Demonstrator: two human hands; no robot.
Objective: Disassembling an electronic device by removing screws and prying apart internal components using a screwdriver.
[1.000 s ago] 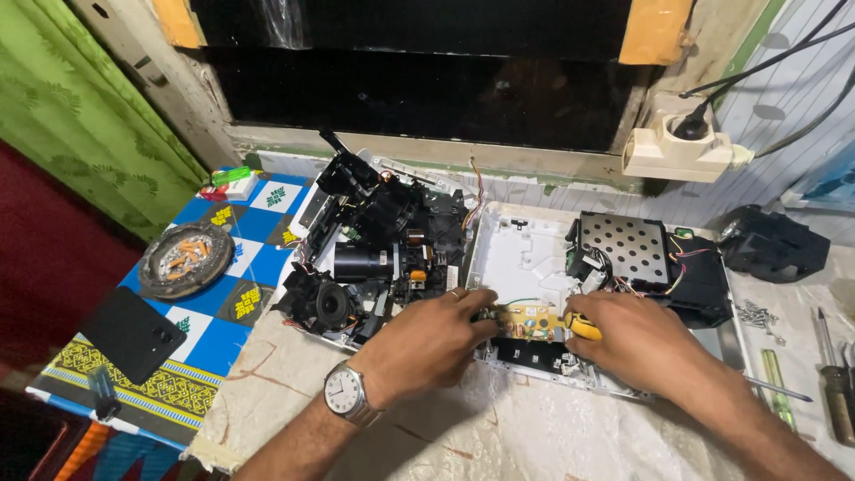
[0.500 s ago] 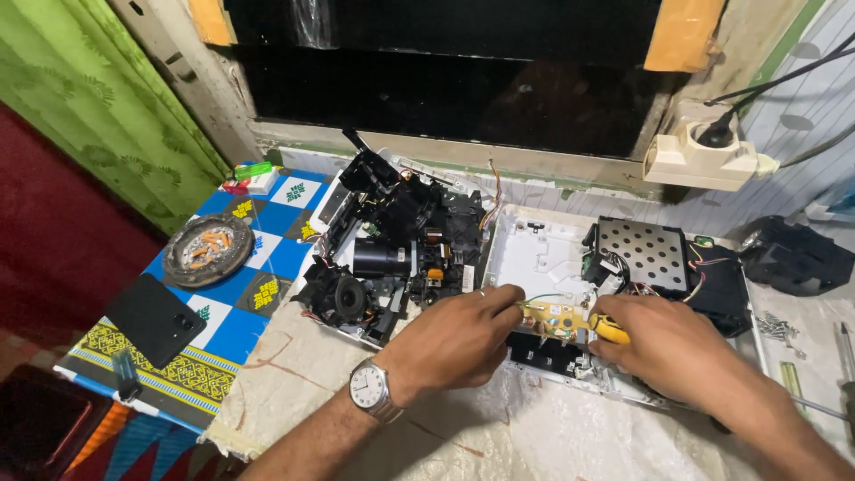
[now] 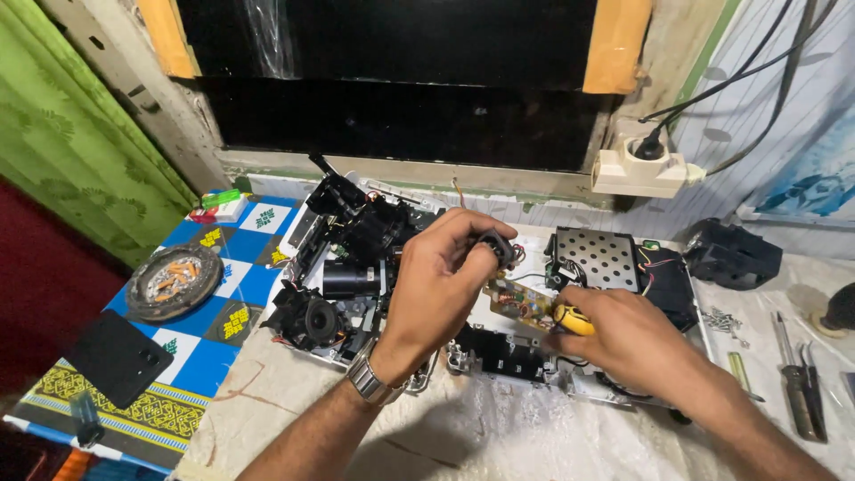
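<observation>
A: Head view check: opened white device chassis [image 3: 534, 374] at centre, black lens assembly [image 3: 347, 267] left of it. Where is the small circuit board [image 3: 519, 301]?

B: Raised above the chassis, wires attached. Left hand [image 3: 441, 276] pinches its small black part [image 3: 494, 245]; right hand [image 3: 623, 343] is closed around a yellow-handled screwdriver [image 3: 570, 318] touching the board.

A: Handling?

B: Probably light, rigid, fragile. Hold by edges.

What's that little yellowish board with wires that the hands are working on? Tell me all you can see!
The small circuit board is a flat, yellowish-brown piece dotted with tiny parts, with thin wires running off it. It sits tilted, lifted above the opened white device. The left hand pinches a dark part at its upper end; the right hand holds a yellow-handled tool at its lower edge.
</observation>
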